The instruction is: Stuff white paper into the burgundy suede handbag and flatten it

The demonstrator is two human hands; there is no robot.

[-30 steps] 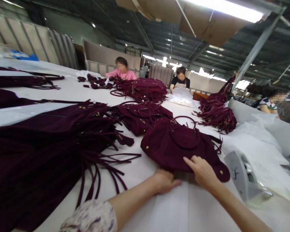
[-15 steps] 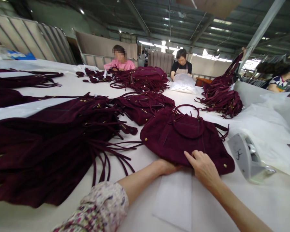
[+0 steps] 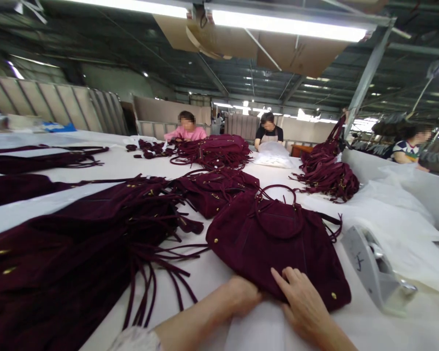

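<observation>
A maroon suede handbag [image 3: 270,239] with round handles and gold studs lies on the white table in front of me. My left hand [image 3: 243,295] reaches to its bottom edge, the fingertips hidden at or under the bag. At the same edge, my right hand [image 3: 300,297] holds the bag, index finger laid on the fabric and thumb lower down by the rim. A white sheet [image 3: 258,326] lies under and below my hands.
A large heap of maroon bags [image 3: 84,243] with loose straps covers the left. More bags [image 3: 219,151] are piled farther back, and another pile [image 3: 325,170] is at right. A grey tape dispenser [image 3: 376,268] stands by white plastic sheets [image 3: 395,204]. Co-workers [image 3: 269,131] are across the table.
The view has tilted up, so the table and bags appear lower. Both hands remain at the handbag's bottom edge, the left one slightly blurred by movement.
</observation>
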